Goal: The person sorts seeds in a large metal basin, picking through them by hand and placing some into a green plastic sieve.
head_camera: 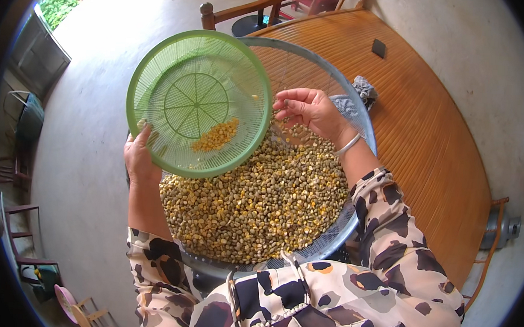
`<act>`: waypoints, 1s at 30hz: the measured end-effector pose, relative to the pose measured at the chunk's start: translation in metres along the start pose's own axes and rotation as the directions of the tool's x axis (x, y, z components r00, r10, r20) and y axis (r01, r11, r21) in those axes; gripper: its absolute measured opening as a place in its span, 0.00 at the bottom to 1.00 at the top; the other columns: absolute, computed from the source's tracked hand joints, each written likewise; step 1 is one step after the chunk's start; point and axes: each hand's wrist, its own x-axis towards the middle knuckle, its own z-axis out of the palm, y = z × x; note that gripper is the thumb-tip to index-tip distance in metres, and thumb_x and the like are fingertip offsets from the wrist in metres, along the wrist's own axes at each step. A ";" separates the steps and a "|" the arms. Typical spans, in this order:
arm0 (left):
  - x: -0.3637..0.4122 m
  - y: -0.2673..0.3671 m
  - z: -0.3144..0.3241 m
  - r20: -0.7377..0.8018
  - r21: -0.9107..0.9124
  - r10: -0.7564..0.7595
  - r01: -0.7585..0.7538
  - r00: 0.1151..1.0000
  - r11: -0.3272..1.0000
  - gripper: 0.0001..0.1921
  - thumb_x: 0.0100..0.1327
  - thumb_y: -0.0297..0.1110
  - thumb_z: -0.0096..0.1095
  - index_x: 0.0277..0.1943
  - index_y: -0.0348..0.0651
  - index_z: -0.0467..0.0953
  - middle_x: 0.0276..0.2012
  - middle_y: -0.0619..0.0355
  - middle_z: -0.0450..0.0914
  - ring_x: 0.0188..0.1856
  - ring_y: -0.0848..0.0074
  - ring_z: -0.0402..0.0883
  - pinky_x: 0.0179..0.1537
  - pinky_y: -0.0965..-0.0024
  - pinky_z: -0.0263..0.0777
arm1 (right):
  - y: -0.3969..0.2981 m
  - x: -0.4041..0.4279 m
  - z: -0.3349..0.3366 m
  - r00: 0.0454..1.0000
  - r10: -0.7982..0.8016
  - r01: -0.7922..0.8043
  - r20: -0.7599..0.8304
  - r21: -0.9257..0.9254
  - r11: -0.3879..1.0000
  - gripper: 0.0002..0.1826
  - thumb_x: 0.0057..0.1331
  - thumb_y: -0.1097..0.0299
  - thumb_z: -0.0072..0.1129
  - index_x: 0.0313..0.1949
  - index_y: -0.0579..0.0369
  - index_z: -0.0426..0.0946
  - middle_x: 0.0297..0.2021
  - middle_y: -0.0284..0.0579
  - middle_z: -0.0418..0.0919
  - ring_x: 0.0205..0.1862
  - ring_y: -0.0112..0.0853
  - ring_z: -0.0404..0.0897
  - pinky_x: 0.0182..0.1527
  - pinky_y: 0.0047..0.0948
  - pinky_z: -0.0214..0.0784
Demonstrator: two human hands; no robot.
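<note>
My left hand [143, 156] grips the rim of a round green plastic sieve [196, 105], thumb over the edge. The sieve is tilted, and a small heap of yellow kernels [216, 136] rests low inside it. Beneath it a large round mesh tray [368, 125] with a grey-blue rim holds a thick layer of brown beans mixed with yellow kernels [255, 203]. Just right of the sieve, my right hand [310, 112] hovers above the tray, fingers slightly curled and apart, with nothing clearly held. A pale bangle [347, 144] circles that wrist.
A wooden slatted bed [414, 173] stands along the right wall, with a crumpled grey cloth [365, 92] and a small dark square object [379, 48] on it. Dark wooden chairs [21, 234] and a bag [30, 115] line the left side. A black stand base [248, 25] is ahead.
</note>
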 end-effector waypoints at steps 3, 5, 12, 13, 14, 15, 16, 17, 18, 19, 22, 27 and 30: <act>0.000 0.002 -0.002 0.068 -0.031 -0.014 0.016 0.998 0.999 0.17 0.64 0.31 0.51 0.54 0.34 0.66 0.43 0.53 0.73 0.40 0.72 0.73 0.36 0.67 0.69 | 0.015 0.003 -0.014 0.997 0.075 -0.057 0.028 -0.411 0.910 0.08 0.58 0.69 0.58 0.35 0.57 0.79 0.27 0.42 0.81 0.31 0.27 0.80 0.32 0.26 0.73; -0.004 0.004 0.002 0.006 -0.008 -0.005 0.005 1.000 1.000 0.16 0.63 0.30 0.51 0.53 0.33 0.66 0.42 0.52 0.73 0.40 0.72 0.73 0.36 0.68 0.70 | 0.030 0.002 -0.016 0.993 0.051 0.088 0.108 -0.953 0.291 0.08 0.53 0.69 0.58 0.34 0.53 0.81 0.28 0.46 0.81 0.33 0.37 0.80 0.35 0.34 0.72; 0.000 0.003 -0.002 0.056 -0.041 0.002 0.001 0.998 0.999 0.15 0.63 0.29 0.51 0.50 0.30 0.66 0.41 0.52 0.73 0.40 0.71 0.73 0.38 0.67 0.71 | 0.037 0.005 -0.001 0.990 0.121 0.065 0.078 -0.992 0.106 0.07 0.52 0.71 0.54 0.29 0.54 0.80 0.30 0.50 0.79 0.33 0.42 0.79 0.38 0.36 0.71; -0.001 0.003 -0.002 0.058 -0.054 0.003 0.000 0.998 0.999 0.15 0.63 0.29 0.51 0.50 0.30 0.66 0.41 0.51 0.73 0.40 0.71 0.73 0.39 0.67 0.72 | 0.037 0.005 0.000 0.987 0.141 0.066 0.079 -0.993 0.094 0.06 0.53 0.71 0.54 0.29 0.55 0.79 0.30 0.50 0.79 0.33 0.42 0.79 0.37 0.36 0.71; -0.002 0.004 -0.002 0.060 -0.067 0.004 0.000 0.998 0.998 0.15 0.63 0.28 0.51 0.51 0.29 0.66 0.41 0.51 0.73 0.40 0.71 0.73 0.39 0.66 0.72 | 0.035 0.006 0.000 0.986 0.142 0.070 0.083 -0.993 0.094 0.06 0.53 0.71 0.54 0.29 0.55 0.79 0.30 0.50 0.79 0.33 0.42 0.79 0.37 0.36 0.71; -0.003 0.005 -0.001 0.058 -0.070 0.004 0.000 0.998 0.998 0.15 0.63 0.28 0.51 0.51 0.29 0.66 0.41 0.51 0.73 0.40 0.71 0.73 0.39 0.66 0.72 | 0.028 0.006 0.001 0.997 0.056 0.030 0.054 -0.931 0.364 0.07 0.53 0.70 0.55 0.31 0.55 0.79 0.31 0.49 0.79 0.32 0.39 0.79 0.37 0.35 0.71; -0.003 0.005 0.000 0.049 -0.048 0.016 -0.013 0.999 0.999 0.15 0.63 0.28 0.51 0.51 0.28 0.65 0.41 0.50 0.73 0.40 0.70 0.73 0.40 0.66 0.73 | 0.023 0.006 0.002 1.000 -0.019 0.013 0.002 -0.794 0.608 0.08 0.53 0.70 0.57 0.33 0.54 0.80 0.32 0.49 0.80 0.31 0.36 0.79 0.36 0.33 0.72; -0.004 0.006 0.000 0.041 -0.027 0.028 -0.026 0.999 0.999 0.16 0.64 0.28 0.50 0.51 0.28 0.65 0.41 0.49 0.73 0.41 0.70 0.74 0.41 0.66 0.73 | 0.017 0.005 0.004 1.000 -0.016 0.015 0.006 -0.795 0.606 0.08 0.53 0.70 0.57 0.33 0.54 0.80 0.32 0.49 0.80 0.31 0.36 0.79 0.36 0.33 0.72; -0.004 0.004 0.001 0.039 -0.029 0.025 -0.024 0.999 0.999 0.16 0.64 0.28 0.50 0.51 0.28 0.65 0.41 0.49 0.73 0.41 0.70 0.74 0.41 0.66 0.73 | 0.004 0.003 0.010 0.999 -0.039 0.019 -0.036 -0.435 0.900 0.08 0.52 0.69 0.58 0.33 0.55 0.80 0.31 0.47 0.80 0.30 0.33 0.79 0.35 0.33 0.72; -0.003 0.004 0.001 0.038 -0.032 0.015 -0.013 0.999 0.999 0.16 0.64 0.28 0.51 0.51 0.28 0.65 0.42 0.49 0.73 0.41 0.70 0.73 0.41 0.66 0.73 | -0.004 0.001 0.014 0.995 -0.041 0.043 -0.087 0.019 0.999 0.09 0.51 0.69 0.59 0.33 0.55 0.80 0.29 0.46 0.80 0.30 0.30 0.79 0.35 0.32 0.72; -0.003 0.005 0.002 0.058 -0.040 0.009 -0.007 0.998 0.999 0.16 0.63 0.27 0.51 0.52 0.27 0.65 0.42 0.50 0.72 0.42 0.71 0.73 0.41 0.67 0.73 | 0.013 0.007 -0.014 0.985 -0.127 0.074 -0.116 -0.382 0.921 0.06 0.51 0.70 0.60 0.29 0.57 0.80 0.28 0.45 0.80 0.30 0.28 0.80 0.34 0.31 0.72; 0.000 0.003 0.000 0.041 -0.034 0.018 -0.017 0.999 0.999 0.16 0.63 0.27 0.51 0.52 0.28 0.65 0.41 0.51 0.72 0.41 0.71 0.72 0.41 0.68 0.72 | 0.036 0.009 -0.030 0.993 -0.122 0.018 -0.012 -0.969 0.248 0.06 0.51 0.70 0.58 0.29 0.52 0.81 0.31 0.45 0.80 0.34 0.37 0.79 0.38 0.33 0.72; 0.001 0.003 -0.001 0.023 -0.018 0.015 -0.014 1.000 1.000 0.16 0.64 0.27 0.50 0.52 0.28 0.65 0.41 0.51 0.72 0.41 0.72 0.72 0.40 0.69 0.72 | 0.039 0.008 -0.024 0.995 -0.096 -0.023 -0.036 -0.990 0.137 0.06 0.51 0.71 0.58 0.28 0.55 0.81 0.30 0.45 0.80 0.34 0.37 0.79 0.40 0.33 0.71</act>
